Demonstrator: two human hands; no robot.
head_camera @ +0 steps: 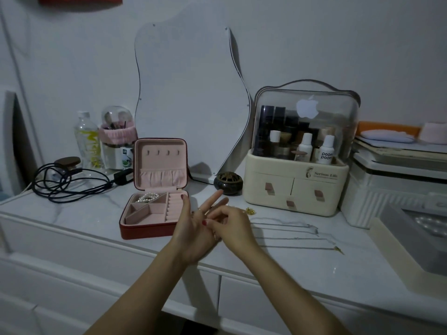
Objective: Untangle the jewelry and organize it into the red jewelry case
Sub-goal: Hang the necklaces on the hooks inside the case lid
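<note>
The red square jewelry case with the pink velvet lining (154,201) stands open on the white marble-patterned worktop (302,267), left of frame centre, lid upright. A cluster of white pearl jewelry (146,197) lies in its rear left compartment; the other compartments and the ring rolls appear unfilled.

The left hand (196,228) is raised at frame centre, just right of the case, palm exposed and fingers extended; a thin ring (199,210) shows on one finger. The right hand (232,226) crosses to it, and its fingertips (212,222) are curled in a pinching grip at the base of the left fingers. What it pinches is too small to identify; a ring is likely.

Judgement: the step in hand is removal of a ring from the left hand, or handling of a small piece against it, for storage.

Thin silver chain necklaces (290,232) lie stretched in separate lines on the worktop, right of centre. A small gold piece (249,210) lies just beyond the right hand.

The next move calls for a firm pinch on the small piece, a short transfer left, and seating it in the ring rolls.
</note>
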